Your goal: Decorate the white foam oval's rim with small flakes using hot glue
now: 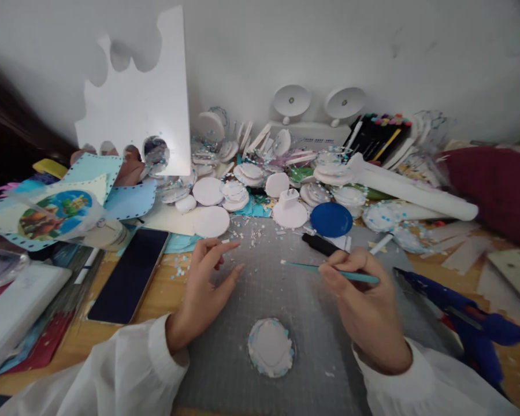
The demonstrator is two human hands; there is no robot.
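A disc (269, 348) lies on a mat (219, 370) between a person's left hand (208, 289) and right hand (366, 303), tweezers (359, 277) in the latter, with a phone (130, 274) and cup (75, 216) to the left, a glue gun (450, 294) to the right, and a pile of discs (277, 185) behind, before a lamp (316, 134).

Tweezers (303, 266) smooth with a teal coating, metal-like in look; small round white piece (271, 349) matt and flat on its face, rough and crumbly along the rim, on a matt grey cutting mat (225, 381) with loose specks. Tabletop (164, 296): wood, pale brown grain, low sheen. Phone (130, 277) dark, glassy and glossy; glue gun (489, 327) blue plastic; sleeves (108, 370) soft white cloth, creased; cut-out board (138, 107) smooth white with a bright sheen low down, core material undetermined.
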